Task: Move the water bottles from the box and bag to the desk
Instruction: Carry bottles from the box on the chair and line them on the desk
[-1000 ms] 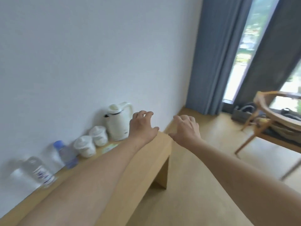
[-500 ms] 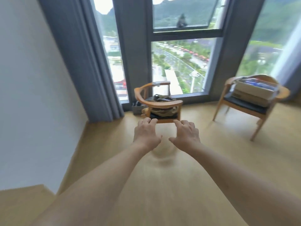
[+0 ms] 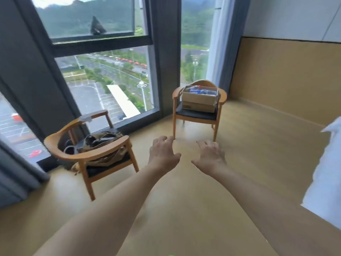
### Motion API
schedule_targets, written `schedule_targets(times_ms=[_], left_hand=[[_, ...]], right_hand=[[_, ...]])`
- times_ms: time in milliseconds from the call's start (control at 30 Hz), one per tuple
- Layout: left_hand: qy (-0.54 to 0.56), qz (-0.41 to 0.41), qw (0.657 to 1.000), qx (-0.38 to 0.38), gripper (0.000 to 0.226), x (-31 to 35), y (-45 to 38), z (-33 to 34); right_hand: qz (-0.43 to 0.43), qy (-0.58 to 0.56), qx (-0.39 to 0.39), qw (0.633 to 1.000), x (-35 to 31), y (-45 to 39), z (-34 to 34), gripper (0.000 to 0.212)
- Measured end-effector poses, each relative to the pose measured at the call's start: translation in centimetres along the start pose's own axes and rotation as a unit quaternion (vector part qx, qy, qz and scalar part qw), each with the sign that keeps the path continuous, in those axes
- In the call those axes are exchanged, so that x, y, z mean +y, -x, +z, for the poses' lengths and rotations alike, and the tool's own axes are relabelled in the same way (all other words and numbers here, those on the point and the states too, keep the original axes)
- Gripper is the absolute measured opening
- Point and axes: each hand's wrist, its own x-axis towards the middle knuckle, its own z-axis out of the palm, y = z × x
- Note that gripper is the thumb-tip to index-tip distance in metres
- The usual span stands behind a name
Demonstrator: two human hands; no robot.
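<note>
Both arms out in front, nothing carried: left hand [image 3: 163,154] and right hand [image 3: 210,156] hang over bare floor, fingers loosely spread and slightly bent, gripping nothing. Cardboard box [image 3: 199,100] sits on the seat of the far chair [image 3: 198,115] by the window, top open; blue caps and clear plastic of water bottles [image 3: 200,90] show inside, count not readable from here. Bag [image 3: 100,145], olive and slumped, lies on the near chair [image 3: 86,156] to the left; its contents are hidden, so bottles there are assumed from the task only. Desk not in view. White bedding [image 3: 328,172] at the right edge. Judgement: if full, the bottles should be moderately heavy for their size, with thin walls that give under a squeeze and a smooth, perhaps slick surface. Best hold looks like a wrap around the mid-body, or the stiffer neck just under the cap when lifting straight up out of the box. The bag is soft; it will probably need one hand to hold it open.
</note>
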Motion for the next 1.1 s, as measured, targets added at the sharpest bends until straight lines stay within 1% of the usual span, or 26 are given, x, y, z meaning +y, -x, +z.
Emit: schedule_targets(times_ms=[167,333,467,567,633,733,800,900,1000,1100], left_hand=[[0.000,0.049,0.998,-0.028,0.065,2.2,-13.4,1.9],[0.017,0.088,0.995,-0.045,0.067,4.5,-23.2,5.2],[0.015,0.111,0.992,-0.066,0.067,4.7,-30.4,8.6],[-0.001,0.123,0.991,-0.059,0.064,4.8,-37.2,11.2],[-0.015,0.122,0.991,-0.056,0.061,5.1,-42.0,12.8],[-0.024,0.102,0.992,-0.066,0.062,5.8,-49.1,14.9],[-0.033,0.091,0.993,-0.069,0.063,6.5,-53.9,15.9],[-0.030,0.080,0.995,-0.057,0.060,7.1,-60.1,17.0],[-0.031,0.068,0.995,-0.068,0.054,7.3,-65.3,18.7],[-0.037,0.059,0.994,-0.085,0.053,7.0,-70.2,20.8]], right_hand=[[0.059,-0.016,0.019,0.998,1.9,-10.1,-0.5,0.064],[0.098,-0.031,0.016,0.995,4.3,-18.4,0.1,0.065],[0.111,-0.033,0.010,0.993,6.6,-26.4,1.4,0.064],[0.107,-0.032,0.019,0.994,8.9,-33.3,3.1,0.059],[0.111,-0.035,0.017,0.993,10.7,-38.3,4.0,0.058],[0.119,-0.040,-0.015,0.992,13.1,-45.8,4.6,0.061],[0.126,-0.051,-0.028,0.990,14.6,-51.0,4.5,0.059],[0.116,-0.060,-0.023,0.991,16.1,-57.7,3.8,0.062],[0.103,-0.055,-0.030,0.993,17.0,-63.2,4.5,0.064],[0.104,-0.057,-0.055,0.991,18.1,-68.0,6.3,0.060]])
